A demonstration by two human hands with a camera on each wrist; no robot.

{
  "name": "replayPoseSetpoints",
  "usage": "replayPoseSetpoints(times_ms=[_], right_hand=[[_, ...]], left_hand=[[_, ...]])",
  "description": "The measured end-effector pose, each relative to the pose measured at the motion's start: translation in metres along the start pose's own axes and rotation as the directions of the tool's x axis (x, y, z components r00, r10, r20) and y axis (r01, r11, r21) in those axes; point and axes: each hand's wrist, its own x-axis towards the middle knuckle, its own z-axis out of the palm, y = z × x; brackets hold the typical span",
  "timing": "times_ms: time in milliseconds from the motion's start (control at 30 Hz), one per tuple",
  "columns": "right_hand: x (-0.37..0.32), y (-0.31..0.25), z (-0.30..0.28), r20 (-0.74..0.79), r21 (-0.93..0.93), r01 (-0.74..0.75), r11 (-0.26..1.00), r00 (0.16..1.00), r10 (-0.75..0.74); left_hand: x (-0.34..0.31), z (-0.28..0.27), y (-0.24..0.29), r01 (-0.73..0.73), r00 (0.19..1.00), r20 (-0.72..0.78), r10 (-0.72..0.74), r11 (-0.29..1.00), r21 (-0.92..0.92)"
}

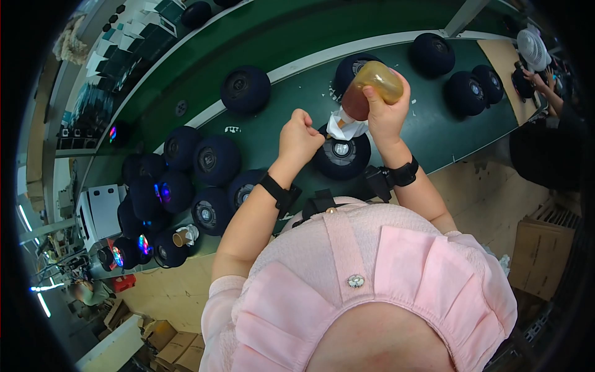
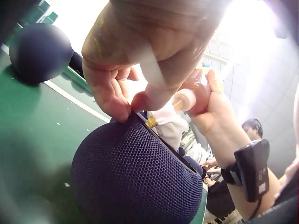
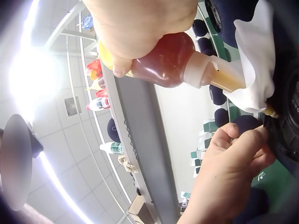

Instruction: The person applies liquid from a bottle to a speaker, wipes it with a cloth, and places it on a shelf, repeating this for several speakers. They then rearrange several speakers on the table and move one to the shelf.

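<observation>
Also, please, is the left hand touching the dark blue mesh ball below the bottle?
Touching. The left wrist view shows the left hand with its fingertips against the upper edge of the mesh ball.

A green table (image 1: 297,99) carries dark round mesh-covered speakers (image 1: 246,90), small white scraps (image 1: 232,129) and a brown roll (image 1: 180,238).

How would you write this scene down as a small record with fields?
surface: green table
left hand: fingers pinching at the rim of a round, dark, mesh-covered unit
right hand: gripping a bottle of amber-red liquid
bottle pose: tilted, nozzle end down
nozzle tip: yellowish, at the unit's rim, close to the left fingers
white wrap: around the nozzle
other round units: several, mostly clustered on the person's left
</observation>
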Motion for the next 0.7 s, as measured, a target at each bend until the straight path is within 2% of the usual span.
replayPoseSetpoints(times_ms=[433, 500, 533, 600, 633, 700], right_hand=[[0.002, 0.008, -0.015, -0.051, -0.046, 0.036, 0.998, 0.998, -0.039], [0.006, 0.018, -0.024, -0.148, -0.012, -0.059, 0.998, 0.987, 0.057], [0.009, 0.018, -0.028, -0.15, -0.012, -0.059, 0.998, 0.987, 0.057], [0.013, 0.015, -0.035, -0.12, 0.274, -0.24, 0.932, 0.952, 0.28], [0.014, 0.015, -0.037, -0.123, 0.274, -0.237, 0.932, 0.952, 0.279], [0.015, 0.017, -0.041, -0.232, 0.395, -0.364, 0.844, 0.849, 0.475]], left_hand=[[-0.004, 0.003, 0.004, 0.057, 0.997, -0.044, -0.057, 0.998, 0.011], [-0.004, 0.006, 0.002, 0.07, 0.997, -0.034, -0.071, 0.997, -0.015], [-0.004, 0.007, 0.001, 0.075, 0.996, -0.055, -0.075, 0.997, 0.008], [-0.005, 0.009, -0.004, 0.08, 0.994, -0.071, -0.078, 0.996, 0.033], [-0.004, 0.011, -0.01, 0.087, 0.994, -0.066, -0.088, 0.996, -0.018], [-0.002, 0.014, -0.018, 0.09, 0.994, -0.057, -0.094, 0.994, -0.067]])
